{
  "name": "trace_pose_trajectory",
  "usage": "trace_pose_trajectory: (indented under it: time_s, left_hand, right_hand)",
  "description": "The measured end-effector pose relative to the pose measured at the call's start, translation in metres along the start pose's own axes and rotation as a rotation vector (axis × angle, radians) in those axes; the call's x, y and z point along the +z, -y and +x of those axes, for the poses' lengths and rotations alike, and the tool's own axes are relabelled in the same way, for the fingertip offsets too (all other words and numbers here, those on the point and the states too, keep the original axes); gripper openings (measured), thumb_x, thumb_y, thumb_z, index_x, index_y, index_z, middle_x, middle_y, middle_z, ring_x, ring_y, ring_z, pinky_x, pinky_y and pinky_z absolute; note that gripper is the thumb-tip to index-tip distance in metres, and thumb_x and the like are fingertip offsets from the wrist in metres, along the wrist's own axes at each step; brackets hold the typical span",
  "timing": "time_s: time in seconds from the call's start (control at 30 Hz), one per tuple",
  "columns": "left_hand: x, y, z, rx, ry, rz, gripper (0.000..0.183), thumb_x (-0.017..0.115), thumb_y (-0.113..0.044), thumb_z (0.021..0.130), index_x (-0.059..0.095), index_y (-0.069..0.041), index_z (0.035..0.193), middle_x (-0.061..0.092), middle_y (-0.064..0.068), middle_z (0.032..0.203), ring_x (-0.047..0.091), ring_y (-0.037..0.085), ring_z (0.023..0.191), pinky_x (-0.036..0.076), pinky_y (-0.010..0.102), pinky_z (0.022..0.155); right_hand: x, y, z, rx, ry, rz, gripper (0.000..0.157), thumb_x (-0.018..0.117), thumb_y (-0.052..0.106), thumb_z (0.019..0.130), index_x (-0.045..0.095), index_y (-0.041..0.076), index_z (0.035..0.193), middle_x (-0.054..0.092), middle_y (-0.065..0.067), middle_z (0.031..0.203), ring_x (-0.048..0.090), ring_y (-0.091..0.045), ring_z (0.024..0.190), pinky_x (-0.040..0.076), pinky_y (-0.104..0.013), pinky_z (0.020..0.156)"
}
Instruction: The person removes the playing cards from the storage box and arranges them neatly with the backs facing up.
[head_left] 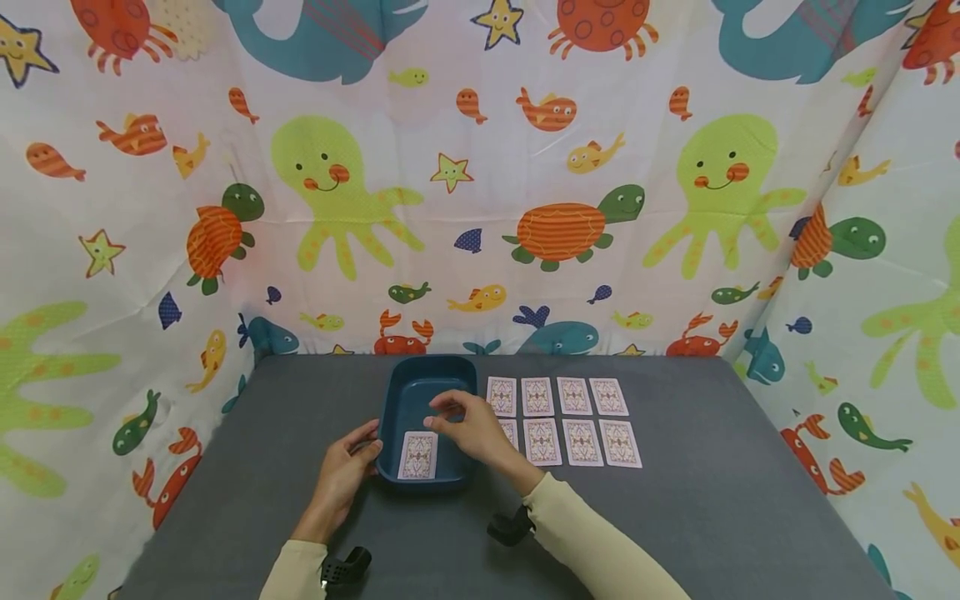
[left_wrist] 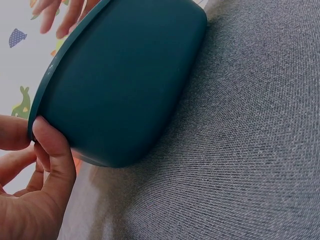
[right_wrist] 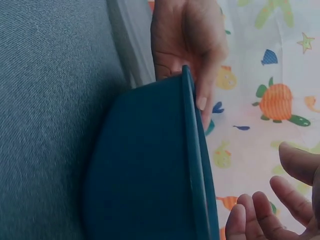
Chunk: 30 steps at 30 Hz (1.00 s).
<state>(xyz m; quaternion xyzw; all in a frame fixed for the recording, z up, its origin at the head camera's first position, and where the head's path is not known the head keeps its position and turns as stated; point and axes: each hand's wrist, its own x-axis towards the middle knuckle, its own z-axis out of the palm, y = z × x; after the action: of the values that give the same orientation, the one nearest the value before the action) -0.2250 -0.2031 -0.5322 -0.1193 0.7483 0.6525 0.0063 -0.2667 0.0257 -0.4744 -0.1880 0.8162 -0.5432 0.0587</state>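
A dark teal plastic tray (head_left: 405, 410) stands on the grey table, with a patterned playing card (head_left: 417, 456) lying back up in its near part. At the tray's left side, my left hand (head_left: 347, 468) pinches the rim between thumb and fingers; the left wrist view shows this left hand (left_wrist: 47, 182) at the rim closely. My right hand (head_left: 474, 427) hovers over the tray's right half, its fingers loosely bent. Nothing shows between the fingers of the right hand (right_wrist: 277, 212) in the right wrist view. Its forearm crosses in front of part of one card.
Right of the tray, several playing cards (head_left: 537, 397) lie back up in two rows. The grey cloth-covered table (head_left: 697, 500) ends at a curtain (head_left: 450, 225) printed with sea animals, at the back and both sides. A black strap (head_left: 512, 527) is on each wrist.
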Motion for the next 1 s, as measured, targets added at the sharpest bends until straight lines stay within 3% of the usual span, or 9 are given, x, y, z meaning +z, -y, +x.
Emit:
trace_pose_trajectory:
  time_s: [0.23, 0.53, 0.77, 1.0]
  left_hand:
    - [0.0, 0.0, 0.0, -0.003, 0.008, -0.01, 0.043, 0.056, -0.012, 0.098, 0.051, -0.011, 0.141, 0.052, 0.014, 0.135, 0.056, 0.026, 0.108, 0.051, 0.026, 0.074]
    - [0.0, 0.0, 0.0, 0.001, 0.006, -0.011, 0.044, 0.056, -0.011, 0.098, 0.051, -0.009, 0.142, 0.052, 0.016, 0.134, 0.057, 0.027, 0.106, 0.05, 0.026, 0.073]
    - [0.001, 0.001, 0.0, 0.006, 0.006, -0.012, 0.044, 0.056, -0.011, 0.098, 0.051, -0.009, 0.141, 0.053, 0.016, 0.133, 0.058, 0.028, 0.106, 0.051, 0.025, 0.073]
    - [0.0, 0.001, 0.0, 0.002, 0.009, -0.014, 0.044, 0.056, -0.012, 0.098, 0.051, -0.01, 0.141, 0.053, 0.015, 0.134, 0.057, 0.027, 0.108, 0.051, 0.025, 0.074]
  right_hand:
    - [0.014, 0.0, 0.007, 0.062, 0.037, -0.002, 0.03, 0.073, 0.032, 0.088, 0.068, 0.017, 0.113, 0.068, -0.008, 0.116, 0.063, -0.021, 0.101, 0.051, -0.03, 0.076]
    - [0.027, -0.007, 0.02, 0.104, 0.036, -0.086, 0.034, 0.078, 0.027, 0.084, 0.067, 0.014, 0.114, 0.067, -0.011, 0.119, 0.063, -0.021, 0.103, 0.053, -0.033, 0.082]
    - [0.034, -0.015, 0.027, 0.159, 0.028, -0.173, 0.041, 0.083, 0.023, 0.079, 0.067, 0.012, 0.114, 0.066, -0.012, 0.118, 0.058, -0.017, 0.093, 0.051, -0.031, 0.077]
    - [0.039, -0.021, 0.031, 0.16, 0.039, -0.245, 0.045, 0.086, 0.023, 0.074, 0.067, 0.009, 0.113, 0.067, -0.011, 0.112, 0.058, -0.017, 0.09, 0.05, -0.032, 0.075]
